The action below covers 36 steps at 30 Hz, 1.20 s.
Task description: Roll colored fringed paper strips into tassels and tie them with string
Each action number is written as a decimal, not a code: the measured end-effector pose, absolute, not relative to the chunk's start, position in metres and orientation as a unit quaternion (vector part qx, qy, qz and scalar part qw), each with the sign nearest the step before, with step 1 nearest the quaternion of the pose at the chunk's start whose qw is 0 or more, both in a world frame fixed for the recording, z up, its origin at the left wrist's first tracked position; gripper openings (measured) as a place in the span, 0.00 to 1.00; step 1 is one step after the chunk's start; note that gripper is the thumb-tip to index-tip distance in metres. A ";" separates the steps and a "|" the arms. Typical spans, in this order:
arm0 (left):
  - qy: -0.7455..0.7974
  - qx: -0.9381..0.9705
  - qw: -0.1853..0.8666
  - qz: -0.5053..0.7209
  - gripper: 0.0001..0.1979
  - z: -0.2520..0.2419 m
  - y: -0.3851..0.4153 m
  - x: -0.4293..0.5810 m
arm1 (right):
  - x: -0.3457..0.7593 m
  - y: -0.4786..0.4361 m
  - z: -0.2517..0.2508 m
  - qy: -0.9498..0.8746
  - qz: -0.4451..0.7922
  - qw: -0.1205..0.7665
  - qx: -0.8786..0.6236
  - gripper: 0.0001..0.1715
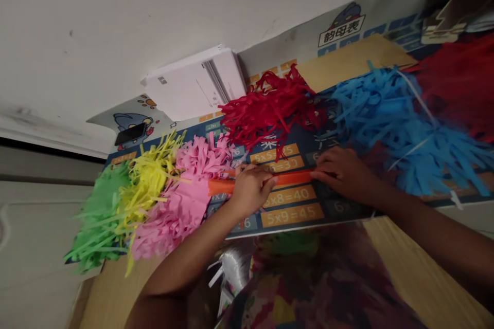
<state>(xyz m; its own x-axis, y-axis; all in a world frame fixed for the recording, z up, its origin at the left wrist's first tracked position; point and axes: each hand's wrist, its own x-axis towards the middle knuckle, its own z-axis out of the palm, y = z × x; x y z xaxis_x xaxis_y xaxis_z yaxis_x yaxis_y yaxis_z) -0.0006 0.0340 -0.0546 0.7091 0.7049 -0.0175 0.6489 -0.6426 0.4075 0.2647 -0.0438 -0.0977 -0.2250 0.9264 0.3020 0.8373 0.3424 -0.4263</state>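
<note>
A narrow orange paper strip (294,178) lies stretched between my two hands, low over the printed mat. My left hand (250,185) is closed on it near its middle, thumb toward the right, and the strip's left end shows beyond that hand. At its right end, the fingertips of my right hand (341,172) pinch it. Beside my left hand are pink fringed paper (193,200), and past that yellow fringe (144,180) and green fringe (101,211). Red fringe (270,108) lies just behind both hands. Blue fringe (386,113) rests beyond my right hand.
The table mat (291,213) carries printed sums. Along the wall stand a white box (193,85), a dark phone-like slab (131,134) and a tan paper sheet (355,61). More red paper (459,82) lies far right. A white fibrous bundle (233,270) is below the table edge.
</note>
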 end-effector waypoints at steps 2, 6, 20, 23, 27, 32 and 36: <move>0.394 0.902 0.173 0.046 0.18 -0.052 0.034 0.004 | 0.263 -0.042 -0.096 -0.770 0.084 0.244 -0.584 0.19; 0.412 0.900 0.138 -0.020 0.17 -0.046 0.036 0.015 | 0.259 -0.039 -0.091 -0.756 0.103 0.202 -0.615 0.16; 0.244 0.968 0.000 0.054 0.07 -0.047 0.040 0.008 | 0.252 -0.042 -0.067 -0.786 -0.010 0.162 -0.596 0.04; 0.115 0.990 -0.051 0.060 0.11 -0.046 0.036 0.007 | 0.245 -0.046 -0.057 -0.866 -0.040 0.135 -0.480 0.05; 0.137 0.988 -0.055 0.043 0.12 -0.041 0.031 0.011 | 0.243 -0.040 -0.058 -0.885 -0.065 0.095 -0.450 0.10; 0.200 0.979 -0.027 0.042 0.10 -0.043 0.032 0.018 | 0.246 -0.028 -0.057 -0.860 -0.016 0.096 -0.501 0.12; 0.221 0.970 -0.037 0.095 0.09 -0.049 0.032 0.016 | 0.235 -0.033 -0.054 -0.837 -0.054 0.127 -0.530 0.06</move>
<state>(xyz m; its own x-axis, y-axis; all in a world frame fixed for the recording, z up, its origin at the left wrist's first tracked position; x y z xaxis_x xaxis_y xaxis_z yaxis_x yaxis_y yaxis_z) 0.0157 0.0315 -0.0492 0.8840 0.4222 0.2007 0.4364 -0.8992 -0.0303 0.2350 -0.0334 -0.0536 -0.4070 0.8729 0.2692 0.9002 0.4333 -0.0438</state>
